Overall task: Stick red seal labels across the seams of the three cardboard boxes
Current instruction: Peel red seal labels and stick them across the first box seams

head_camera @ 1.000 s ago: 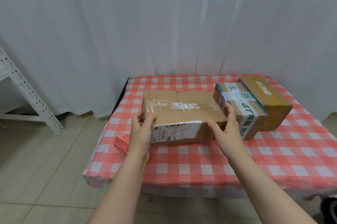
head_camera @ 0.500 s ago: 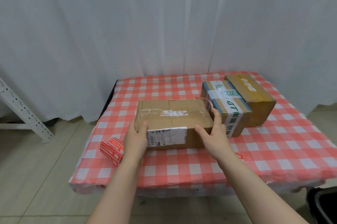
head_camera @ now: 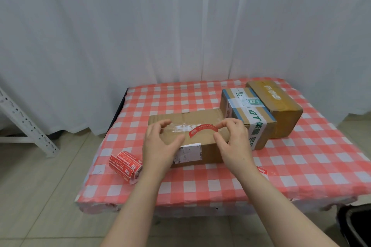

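Three cardboard boxes stand on the checked table. The near plain box (head_camera: 202, 118) has clear tape on top and a white shipping label on its front. Behind it to the right stand a box with white and green printed tape (head_camera: 249, 110) and a brown-taped box (head_camera: 281, 106). My right hand (head_camera: 232, 142) pinches one end of a red seal label (head_camera: 202, 129) that arcs above the near box's top. My left hand (head_camera: 160, 142) hovers over the box's left part with fingers apart, just left of the label's free end.
A roll of red seal labels (head_camera: 126, 166) lies on the red-and-white checked tablecloth (head_camera: 301, 166) to the left of the near box. A small red scrap (head_camera: 263, 171) lies by my right wrist. White curtains hang behind; a white metal rack leg (head_camera: 26, 124) stands at the left.
Both hands have left the sides of the near box and risen above its top. A red seal label now hangs from my right fingers. The camera has drifted left and back.
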